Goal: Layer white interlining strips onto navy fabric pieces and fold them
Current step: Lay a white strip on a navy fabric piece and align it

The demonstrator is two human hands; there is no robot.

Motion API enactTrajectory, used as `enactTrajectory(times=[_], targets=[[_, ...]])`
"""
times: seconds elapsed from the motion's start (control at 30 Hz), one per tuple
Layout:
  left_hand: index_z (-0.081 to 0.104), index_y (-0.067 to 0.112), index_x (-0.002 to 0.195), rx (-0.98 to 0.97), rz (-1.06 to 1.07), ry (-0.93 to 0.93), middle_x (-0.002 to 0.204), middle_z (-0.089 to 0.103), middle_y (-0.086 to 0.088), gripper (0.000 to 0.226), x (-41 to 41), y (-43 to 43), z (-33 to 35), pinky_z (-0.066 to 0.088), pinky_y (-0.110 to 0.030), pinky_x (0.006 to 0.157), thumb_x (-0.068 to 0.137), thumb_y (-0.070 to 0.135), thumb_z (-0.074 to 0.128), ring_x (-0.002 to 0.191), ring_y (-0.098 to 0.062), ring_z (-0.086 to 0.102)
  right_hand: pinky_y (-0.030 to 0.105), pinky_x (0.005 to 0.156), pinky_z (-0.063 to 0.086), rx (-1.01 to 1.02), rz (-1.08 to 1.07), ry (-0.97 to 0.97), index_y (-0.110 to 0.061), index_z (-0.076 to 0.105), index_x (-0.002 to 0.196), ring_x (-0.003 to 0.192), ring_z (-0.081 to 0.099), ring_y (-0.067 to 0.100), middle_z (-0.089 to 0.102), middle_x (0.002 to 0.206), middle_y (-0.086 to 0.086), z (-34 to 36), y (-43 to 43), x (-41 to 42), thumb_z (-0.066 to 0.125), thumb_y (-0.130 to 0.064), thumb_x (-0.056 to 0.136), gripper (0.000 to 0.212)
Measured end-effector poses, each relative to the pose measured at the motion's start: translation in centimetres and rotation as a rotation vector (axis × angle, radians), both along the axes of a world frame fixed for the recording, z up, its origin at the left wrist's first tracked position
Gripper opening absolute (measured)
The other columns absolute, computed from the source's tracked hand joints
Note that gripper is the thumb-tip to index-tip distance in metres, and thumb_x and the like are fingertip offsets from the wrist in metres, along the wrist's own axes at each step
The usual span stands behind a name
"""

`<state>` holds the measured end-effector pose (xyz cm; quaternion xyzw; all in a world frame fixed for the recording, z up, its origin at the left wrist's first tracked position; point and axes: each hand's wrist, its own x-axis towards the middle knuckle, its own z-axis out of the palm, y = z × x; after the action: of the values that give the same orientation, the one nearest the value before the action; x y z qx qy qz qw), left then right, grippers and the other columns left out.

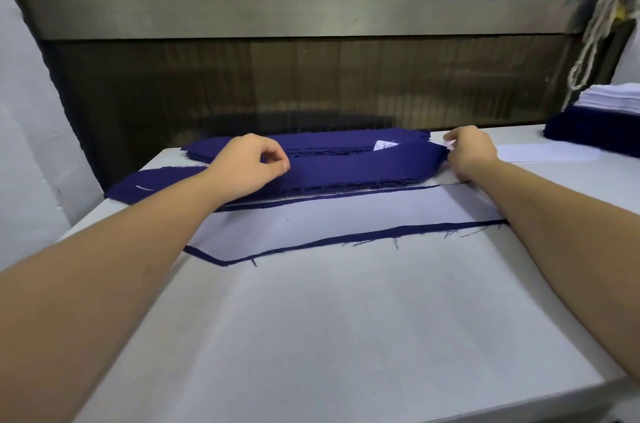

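A white interlining strip (pixel 346 220) lies flat on a navy fabric piece (pixel 311 244), whose edge shows as a dark border along the strip's near side. Behind it, a long folded navy piece (pixel 363 166) lies across a stack of navy pieces (pixel 329 142). My left hand (pixel 247 163) rests on the left part of this folded piece with its fingers curled. My right hand (pixel 471 151) pinches the right end of the folded piece together with a bit of white interlining.
The white padded table (pixel 329 336) stretches toward me. At the far right stands a pile of white strips (pixel 609 97) on a navy stack (pixel 588 132), with a twisted cord (pixel 595 28) hanging above. A dark machine opening (pixel 311 83) runs behind.
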<state>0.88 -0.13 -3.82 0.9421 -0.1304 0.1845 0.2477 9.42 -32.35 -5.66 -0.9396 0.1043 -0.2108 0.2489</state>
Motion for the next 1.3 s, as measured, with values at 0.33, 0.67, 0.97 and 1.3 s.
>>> enactTrajectory(times=[0.33,0.67,0.97,1.3], targets=[[0.069,0.023,0.083,0.038,-0.032,-0.042,0.080,0.058,0.019,0.010,0.2,0.0,-1.9,0.035,-0.014,0.059,0.089,0.019,0.062,0.071,0.000,0.051,0.034,0.077,0.045,0.295,-0.030,-0.118,-0.004,0.064,0.108,0.097,0.056,0.030,0.062,0.109,0.016,0.5,-0.5,0.0,0.055,-0.006,0.093,0.017],[0.067,0.024,0.088,0.035,-0.042,-0.013,0.082,0.055,0.020,0.011,0.0,0.0,-2.0,0.035,-0.011,0.060,0.090,0.015,0.060,0.074,-0.002,0.052,0.030,0.076,0.048,0.364,-0.007,-0.207,-0.015,0.064,0.099,0.090,0.056,0.021,0.061,0.100,0.006,0.5,-1.4,0.2,0.059,-0.005,0.090,0.015],[0.067,0.023,0.091,0.040,-0.041,0.002,0.083,0.054,0.019,0.011,-0.2,0.0,-1.9,0.034,-0.011,0.058,0.090,0.014,0.060,0.072,-0.002,0.051,0.039,0.093,0.036,-0.460,-0.017,-0.150,-0.016,0.067,0.117,0.116,0.043,0.033,0.054,0.127,0.011,0.5,-0.9,-0.9,0.058,-0.003,0.091,0.031],[0.066,0.026,0.091,0.048,-0.037,0.008,0.083,0.053,0.019,0.012,-0.3,0.1,-1.9,0.034,-0.008,0.054,0.090,0.015,0.061,0.068,-0.002,0.050,0.040,0.095,0.035,-0.385,-0.020,-0.106,-0.021,0.062,0.123,0.119,0.039,0.034,0.050,0.128,0.014,0.3,-0.7,-0.9,0.052,-0.010,0.095,0.032]])
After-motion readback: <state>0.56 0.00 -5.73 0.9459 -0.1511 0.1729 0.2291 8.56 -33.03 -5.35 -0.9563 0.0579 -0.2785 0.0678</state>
